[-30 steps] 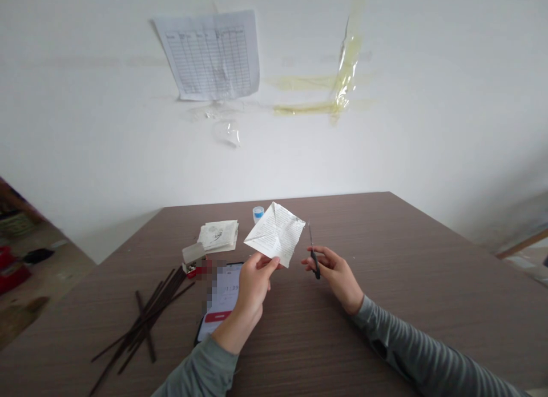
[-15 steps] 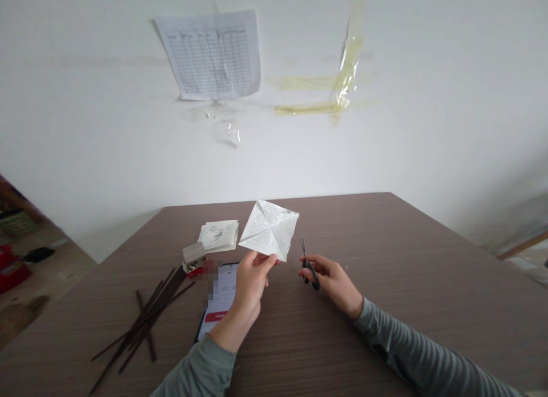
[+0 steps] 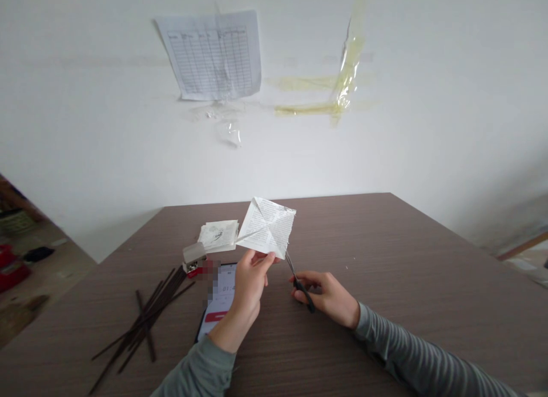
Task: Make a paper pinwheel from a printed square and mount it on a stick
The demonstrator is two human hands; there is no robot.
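My left hand [image 3: 252, 285] pinches the lower edge of a square sheet of printed paper [image 3: 268, 228], held up above the table. Diagonal creases cross in the middle of the sheet. Black-handled scissors [image 3: 305, 294] are gripped in my right hand [image 3: 327, 297], to the right and slightly lower. Their blades point up and left, with the tips at the paper's bottom right corner. Whether the blades have entered the paper I cannot tell.
On the brown table [image 3: 385, 260], a stack of paper squares [image 3: 219, 235] lies behind a small open box [image 3: 193, 261]. A phone [image 3: 218, 303] is beside my left wrist, and several dark thin sticks [image 3: 143, 323] lie crossed at left. A wall [image 3: 274, 163] rises behind.
My right hand has moved down and left, bringing the scissor tips to the paper's lower right corner. The paper has shifted slightly left and up in my left hand.
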